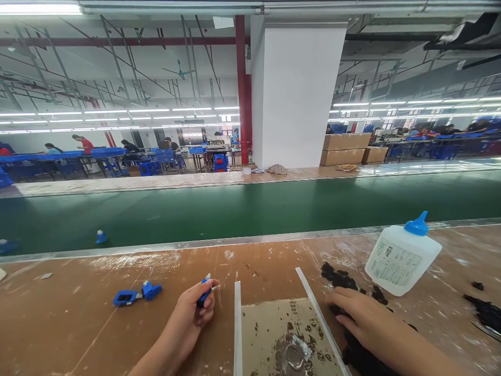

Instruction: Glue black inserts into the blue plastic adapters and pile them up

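Note:
My left hand (195,308) is closed around a small blue plastic part (204,298) with a whitish tip pointing up. To its left on the brown tabletop lie two more blue parts, a hollow one (126,297) and a smaller one (151,290). My right hand (360,313) rests over a spread of small black pieces (338,277), thumb and forefinger apart, some fingertips hidden. Between my hands is a tan sheet (260,334) edged by white strips, spotted with dark flecks. A clear round dish-like thing (293,357) sits on it, wet-looking.
A white squeeze bottle (403,258) with a blue nozzle stands tilted behind my right hand. More black pieces (487,313) lie at the far right, beside a metal tool partly out of frame. Beyond the table runs a green conveyor belt (219,214) carrying a blue part (100,236).

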The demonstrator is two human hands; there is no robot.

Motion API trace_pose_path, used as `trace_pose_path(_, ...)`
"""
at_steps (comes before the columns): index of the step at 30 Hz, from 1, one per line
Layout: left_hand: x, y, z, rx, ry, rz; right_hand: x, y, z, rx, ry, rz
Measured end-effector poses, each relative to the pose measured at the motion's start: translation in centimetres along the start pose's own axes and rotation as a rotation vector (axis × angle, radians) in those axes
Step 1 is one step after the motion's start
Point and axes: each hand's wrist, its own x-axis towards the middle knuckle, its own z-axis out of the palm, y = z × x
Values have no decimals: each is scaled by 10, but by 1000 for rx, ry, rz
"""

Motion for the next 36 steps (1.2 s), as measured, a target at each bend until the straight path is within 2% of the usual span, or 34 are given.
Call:
trace_pose_path(3,6,-5,-3,46,-24,8,0,12,12,-98,-46,-40)
trace_pose_path(9,1,-10,-1,59,-117,24,-1,24,26,-127,-61,-43)
trace_pose_path(15,-2,-9,1,7,-111,14,1,14,19,-265,-193,42)
trace_pose_path(23,0,-11,2,38,-99,23,-1,-4,7,-317,-348,150)
trace_pose_path(36,-1,-14,-1,115,-79,46,-3,12,10,-258,-292,117)
